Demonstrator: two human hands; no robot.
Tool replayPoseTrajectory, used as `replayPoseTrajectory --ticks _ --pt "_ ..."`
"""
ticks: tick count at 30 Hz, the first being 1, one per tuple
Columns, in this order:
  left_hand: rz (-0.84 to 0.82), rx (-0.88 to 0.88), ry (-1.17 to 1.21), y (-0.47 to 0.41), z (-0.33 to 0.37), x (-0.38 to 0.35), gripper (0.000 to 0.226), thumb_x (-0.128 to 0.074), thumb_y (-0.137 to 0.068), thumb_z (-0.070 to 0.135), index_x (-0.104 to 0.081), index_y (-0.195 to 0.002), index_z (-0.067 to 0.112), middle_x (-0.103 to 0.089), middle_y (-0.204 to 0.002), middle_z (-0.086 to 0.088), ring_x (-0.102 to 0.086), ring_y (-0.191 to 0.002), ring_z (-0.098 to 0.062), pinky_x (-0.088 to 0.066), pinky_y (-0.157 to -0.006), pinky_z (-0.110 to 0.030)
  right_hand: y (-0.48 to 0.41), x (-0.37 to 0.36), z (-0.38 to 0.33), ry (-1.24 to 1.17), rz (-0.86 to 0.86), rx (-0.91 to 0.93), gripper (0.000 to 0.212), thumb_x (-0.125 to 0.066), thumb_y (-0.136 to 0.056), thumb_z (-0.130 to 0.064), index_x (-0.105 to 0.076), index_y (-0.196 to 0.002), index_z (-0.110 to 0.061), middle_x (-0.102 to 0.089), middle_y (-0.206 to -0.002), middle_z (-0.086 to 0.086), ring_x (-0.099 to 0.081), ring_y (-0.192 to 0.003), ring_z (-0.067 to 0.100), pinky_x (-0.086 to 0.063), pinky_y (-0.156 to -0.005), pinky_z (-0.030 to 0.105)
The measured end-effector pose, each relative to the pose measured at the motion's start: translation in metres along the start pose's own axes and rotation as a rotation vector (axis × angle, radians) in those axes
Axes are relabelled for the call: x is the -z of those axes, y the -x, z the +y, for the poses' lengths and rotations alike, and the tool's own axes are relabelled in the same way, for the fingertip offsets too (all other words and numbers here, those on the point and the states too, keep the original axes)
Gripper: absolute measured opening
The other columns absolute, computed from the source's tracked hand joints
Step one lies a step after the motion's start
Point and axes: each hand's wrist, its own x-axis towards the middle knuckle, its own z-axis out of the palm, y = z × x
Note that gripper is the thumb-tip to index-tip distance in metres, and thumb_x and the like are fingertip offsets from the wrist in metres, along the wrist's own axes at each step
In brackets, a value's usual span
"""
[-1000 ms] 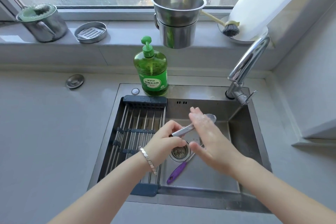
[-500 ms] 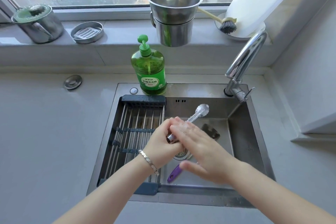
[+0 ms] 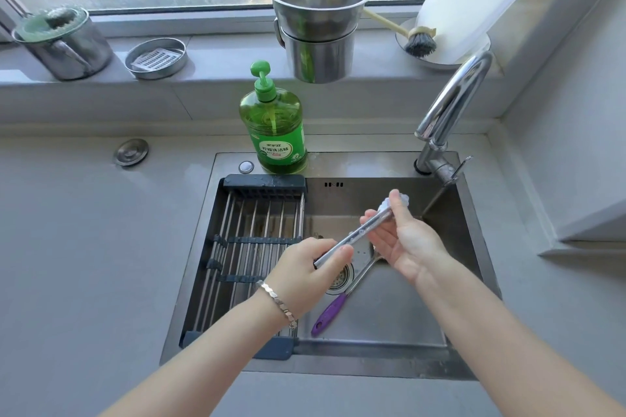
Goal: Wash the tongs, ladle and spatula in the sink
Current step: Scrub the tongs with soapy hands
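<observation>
Over the steel sink [image 3: 372,366] I hold a pair of metal tongs [image 3: 352,240], slanted up to the right and dotted with soap foam. My left hand [image 3: 305,278] grips their near end. My right hand [image 3: 406,240] wraps the far end, thumb and fingers around the foamy tip. Below them, a purple-handled metal utensil [image 3: 330,311] lies on the sink floor. Its perforated head rests beside the drain [image 3: 340,278], partly hidden by the tongs. No third utensil is visible.
A roll-up drying rack [image 3: 250,240] covers the sink's left half. A green dish soap bottle [image 3: 272,132] stands at the back rim, and the faucet [image 3: 450,105] arches at the back right. Stacked steel pots [image 3: 318,27] and a dish brush [image 3: 418,41] sit on the windowsill.
My right hand has slid from beside my left hand, along the tongs, to their far tip. The tongs have stayed slanted over the drain in my left hand.
</observation>
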Motion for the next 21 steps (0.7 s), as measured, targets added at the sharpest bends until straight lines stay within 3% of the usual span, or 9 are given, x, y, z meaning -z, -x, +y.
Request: replayPoseTrajectory --ticks 3,8,11,15,19,21 --pt "-0.03 0.065 0.036 -0.003 -0.001 0.001 0.037 -0.048 -0.095 0.03 -0.066 -0.068 0.014 -0.047 -0.042 0.017 -0.043 -0.045 0.002 -0.03 -0.047 -0.01 -0.003 0.002 -0.004 -0.049 0.02 -0.006 0.035 -0.05 -0.093 -0.037 -0.055 -0.079 -0.005 -0.068 -0.052 0.005 -0.067 -0.046 0.013 -0.054 -0.044 0.021" --pt "-0.08 0.144 0.043 -0.002 -0.006 0.0 0.041 -0.045 -0.082 0.042 -0.044 -0.048 0.02 -0.035 -0.04 0.01 -0.033 -0.041 -0.003 -0.029 -0.049 -0.015 -0.004 0.01 -0.001 -0.148 -0.131 -0.055 0.012 -0.055 -0.089 -0.003 -0.057 -0.079 -0.008 -0.069 -0.056 -0.001 -0.066 -0.051 0.003 -0.055 -0.057 0.014" --pt "-0.095 0.135 0.018 0.001 -0.008 -0.002 0.043 -0.045 -0.081 0.045 -0.042 -0.055 0.011 -0.031 -0.053 0.001 -0.027 -0.05 -0.009 -0.026 -0.055 -0.025 -0.005 0.013 -0.003 -0.07 -0.089 -0.078 0.009 -0.061 -0.085 -0.008 -0.057 -0.077 -0.007 -0.068 -0.053 0.0 -0.065 -0.047 0.004 -0.055 -0.05 0.014" --pt "-0.093 0.066 -0.05 0.001 -0.004 -0.002 0.049 -0.042 -0.081 0.047 -0.051 -0.062 0.003 -0.031 -0.06 -0.007 -0.027 -0.054 -0.01 -0.022 -0.051 -0.022 -0.01 0.014 -0.008 -0.002 0.052 -0.03 0.031 -0.061 -0.086 -0.032 -0.054 -0.069 -0.007 -0.065 -0.047 -0.001 -0.062 -0.041 0.005 -0.052 -0.042 0.016" --pt "-0.067 0.11 -0.023 -0.003 -0.008 0.003 0.06 -0.042 -0.077 0.055 -0.06 -0.067 -0.002 -0.034 -0.063 -0.008 -0.031 -0.057 -0.014 -0.024 -0.053 -0.024 -0.006 0.018 -0.001 -0.089 -0.14 -0.069 0.007 -0.059 -0.086 -0.005 -0.059 -0.079 -0.007 -0.069 -0.062 0.004 -0.067 -0.052 0.008 -0.057 -0.057 0.017" --pt "-0.077 0.111 -0.031 -0.001 -0.01 0.003 0.054 -0.048 -0.086 0.048 -0.051 -0.062 0.0 -0.033 -0.063 -0.008 -0.03 -0.057 -0.014 -0.023 -0.053 -0.023 -0.006 0.019 -0.001 -0.009 -0.136 -0.08 0.007 -0.063 -0.084 -0.007 -0.059 -0.079 -0.009 -0.069 -0.057 0.0 -0.066 -0.051 0.006 -0.055 -0.053 0.015"
